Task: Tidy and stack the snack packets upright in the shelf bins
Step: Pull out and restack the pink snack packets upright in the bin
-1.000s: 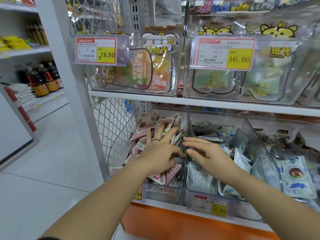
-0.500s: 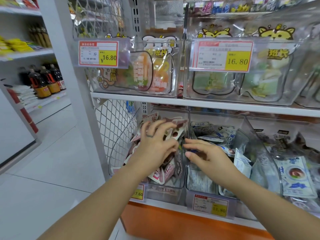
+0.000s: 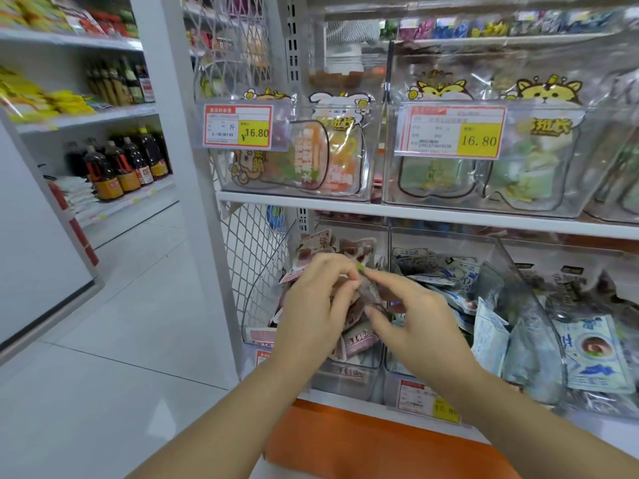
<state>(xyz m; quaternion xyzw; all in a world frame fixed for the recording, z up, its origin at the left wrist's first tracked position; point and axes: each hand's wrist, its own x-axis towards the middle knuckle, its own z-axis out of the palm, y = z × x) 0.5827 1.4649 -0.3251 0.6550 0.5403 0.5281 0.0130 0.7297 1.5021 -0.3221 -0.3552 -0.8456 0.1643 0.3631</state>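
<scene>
– While both hands meet over the lower shelf, what are they on?
– One small pinkish-brown packet [image 3: 372,293], held between them just above the heap of pink packets [image 3: 358,335] in the left bin [image 3: 345,380]. Blurry, print unreadable.
– Left hand [image 3: 313,309] fingers?
– Curled. Thumb and forefinger tips pinch the packet's upper left edge, other fingers tucked close together.
– Right hand [image 3: 416,326]?
– Forefinger stretched along the packet's top, thumb under it, pinching the right side. Remaining fingers loosely bent, slightly apart.
– Packet upright?
– Cannot tell. Heap below lies jumbled, a few packets standing at the back.
– Next door?
– Neighbouring bin [image 3: 518,285] just to the right of the left one holds blue-and-white packets [image 3: 449,276], also jumbled. Yellow price tag [image 3: 430,404] on its front.
– Above?
– Upper bins [image 3: 484,207] with cartoon stickers, two 16.80 tags [image 3: 238,126]. Sauce bottles [image 3: 114,167] on a far shelf, left.
</scene>
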